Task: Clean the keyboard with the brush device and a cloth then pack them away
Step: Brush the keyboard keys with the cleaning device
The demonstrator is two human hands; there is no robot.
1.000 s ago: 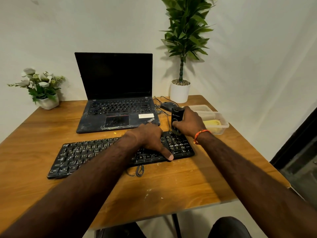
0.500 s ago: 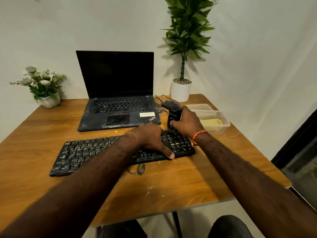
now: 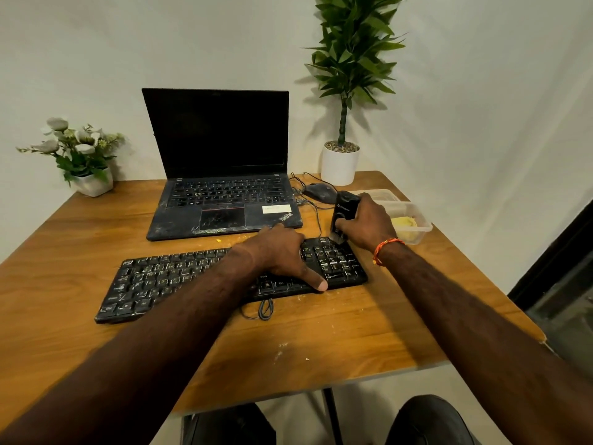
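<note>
Wooden table (image 3: 353, 332): brush device (image 3: 344, 213) within right fingers (image 3: 345, 225).

Scene moderately lit, warm tone. Light from left front: tall plant (image 3: 349, 59) throws soft shadow on wall (image 3: 481, 107) to its left and lower left; laptop (image 3: 221, 168) screen black, no glare. Forearms cast broad soft shadow on table (image 3: 64, 252) at centre bottom. Dull sheen on wood at left. Wide-angle bend strong: table edges bow, forearms stretched at lower corners. Centre fairly sharp, key legends soft. Right edge of frame dark, murky.
</note>
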